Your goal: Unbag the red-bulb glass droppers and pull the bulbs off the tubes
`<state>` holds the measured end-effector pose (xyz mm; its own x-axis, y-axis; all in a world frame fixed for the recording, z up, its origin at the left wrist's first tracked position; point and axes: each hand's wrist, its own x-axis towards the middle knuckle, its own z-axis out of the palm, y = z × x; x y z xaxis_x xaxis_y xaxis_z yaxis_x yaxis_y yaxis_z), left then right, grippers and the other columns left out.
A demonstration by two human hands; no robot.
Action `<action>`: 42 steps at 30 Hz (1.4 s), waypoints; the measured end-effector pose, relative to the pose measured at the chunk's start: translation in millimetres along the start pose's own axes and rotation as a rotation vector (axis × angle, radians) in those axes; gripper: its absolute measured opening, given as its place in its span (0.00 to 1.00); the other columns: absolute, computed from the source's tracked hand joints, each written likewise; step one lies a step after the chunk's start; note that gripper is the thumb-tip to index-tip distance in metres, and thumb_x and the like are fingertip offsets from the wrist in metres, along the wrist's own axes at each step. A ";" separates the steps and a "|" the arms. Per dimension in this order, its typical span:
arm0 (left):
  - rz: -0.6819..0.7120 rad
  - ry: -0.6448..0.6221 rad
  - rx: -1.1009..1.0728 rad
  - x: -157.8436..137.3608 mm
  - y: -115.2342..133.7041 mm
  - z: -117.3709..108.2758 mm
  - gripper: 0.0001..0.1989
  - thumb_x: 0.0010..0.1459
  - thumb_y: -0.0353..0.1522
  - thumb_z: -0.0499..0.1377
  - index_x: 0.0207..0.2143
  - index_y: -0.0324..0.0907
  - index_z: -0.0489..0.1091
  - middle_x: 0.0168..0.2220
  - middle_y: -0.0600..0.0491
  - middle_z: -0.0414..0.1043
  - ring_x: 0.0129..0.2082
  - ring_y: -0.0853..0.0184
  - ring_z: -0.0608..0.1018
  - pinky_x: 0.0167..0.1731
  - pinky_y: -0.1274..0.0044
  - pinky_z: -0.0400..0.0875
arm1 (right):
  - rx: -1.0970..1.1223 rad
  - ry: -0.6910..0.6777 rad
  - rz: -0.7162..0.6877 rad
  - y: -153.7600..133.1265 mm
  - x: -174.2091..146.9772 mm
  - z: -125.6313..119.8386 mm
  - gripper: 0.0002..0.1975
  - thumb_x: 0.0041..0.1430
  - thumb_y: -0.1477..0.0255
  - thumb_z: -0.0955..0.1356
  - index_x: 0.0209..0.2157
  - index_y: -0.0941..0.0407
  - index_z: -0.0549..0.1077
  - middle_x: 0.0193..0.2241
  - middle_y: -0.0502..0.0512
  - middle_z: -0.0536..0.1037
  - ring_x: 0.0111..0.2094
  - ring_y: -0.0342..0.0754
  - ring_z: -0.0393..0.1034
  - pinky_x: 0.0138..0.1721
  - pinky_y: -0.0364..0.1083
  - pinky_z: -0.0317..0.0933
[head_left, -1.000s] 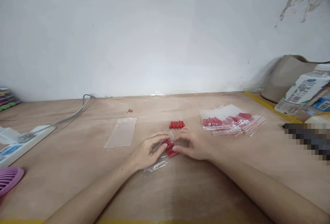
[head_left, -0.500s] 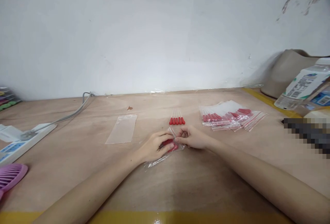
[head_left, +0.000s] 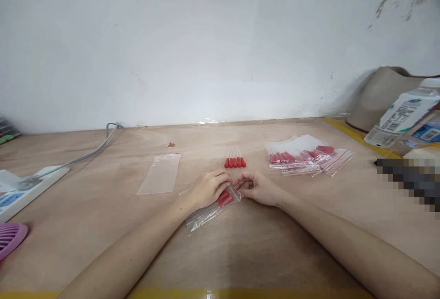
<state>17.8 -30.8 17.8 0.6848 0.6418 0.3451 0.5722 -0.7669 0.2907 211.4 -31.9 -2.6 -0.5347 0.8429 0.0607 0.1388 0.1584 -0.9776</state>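
Now that the left hand (head_left: 215, 185) has shifted off the red bulb-shaped ends (head_left: 224, 197) toward the strip edge (head_left: 235, 193) of the clear plastic bag (head_left: 206, 218) holding them, its fingers and those of the right hand (head_left: 257, 189) pinch that edge, centring work there; the bag lies slanted on the brown wooden tabletop (head_left: 261, 253).

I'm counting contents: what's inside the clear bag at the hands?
Red dropper bulbs show through the clear bag. The left hand covers part of it, so how many are inside cannot be told.
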 end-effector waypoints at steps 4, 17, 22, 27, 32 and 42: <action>-0.037 0.020 0.032 -0.2 2.6 -0.9 0.10 0.60 0.29 0.47 0.34 0.42 0.67 0.34 0.53 0.71 0.34 0.68 0.72 0.35 0.77 0.65 | -0.105 0.037 -0.075 5.6 -0.2 3.7 0.09 0.46 0.71 0.69 0.32 0.59 0.70 0.27 0.50 0.73 0.22 0.37 0.60 0.23 0.38 0.55; -0.037 0.053 0.046 -2.7 -2.0 3.6 0.10 0.59 0.26 0.46 0.35 0.42 0.65 0.34 0.54 0.71 0.33 0.69 0.73 0.33 0.79 0.65 | -0.639 0.100 -0.589 -1.1 -4.2 1.9 0.05 0.52 0.78 0.64 0.29 0.56 0.70 0.30 0.49 0.73 0.29 0.40 0.66 0.30 0.39 0.59; 0.124 -0.042 0.118 0.5 -6.2 -5.7 0.11 0.61 0.27 0.46 0.37 0.42 0.67 0.42 0.53 0.70 0.40 0.68 0.73 0.39 0.77 0.65 | -0.893 0.171 -0.831 0.8 -0.1 -0.6 0.10 0.57 0.77 0.60 0.29 0.55 0.72 0.30 0.52 0.75 0.33 0.42 0.67 0.34 0.41 0.61; 0.304 -0.066 0.236 0.4 -12.4 -11.2 0.11 0.62 0.28 0.46 0.38 0.42 0.67 0.43 0.54 0.71 0.38 0.70 0.74 0.38 0.78 0.66 | -0.972 0.173 -0.887 0.2 0.0 -0.6 0.11 0.57 0.79 0.59 0.32 0.56 0.71 0.35 0.54 0.75 0.37 0.43 0.67 0.36 0.42 0.61; 0.337 -0.078 0.395 -1.2 -12.3 -9.7 0.12 0.62 0.28 0.45 0.31 0.40 0.67 0.31 0.54 0.71 0.29 0.70 0.73 0.30 0.79 0.65 | -1.136 0.082 -0.821 -5.5 -0.6 0.2 0.11 0.56 0.80 0.58 0.27 0.57 0.68 0.26 0.52 0.72 0.29 0.42 0.64 0.31 0.41 0.58; 0.371 -0.005 0.395 -2.5 -17.7 -36.2 0.15 0.62 0.24 0.41 0.42 0.41 0.64 0.47 0.52 0.68 0.43 0.70 0.73 0.39 0.79 0.69 | -1.026 -0.028 -0.764 -15.5 -5.9 -10.0 0.07 0.59 0.75 0.59 0.33 0.57 0.68 0.41 0.55 0.73 0.43 0.45 0.62 0.44 0.45 0.57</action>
<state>-10.4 -18.7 44.1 0.8746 0.3287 0.3564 0.4172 -0.8848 -0.2076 220.8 -34.2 14.2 -0.7785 0.3533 0.5188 0.3598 0.9284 -0.0923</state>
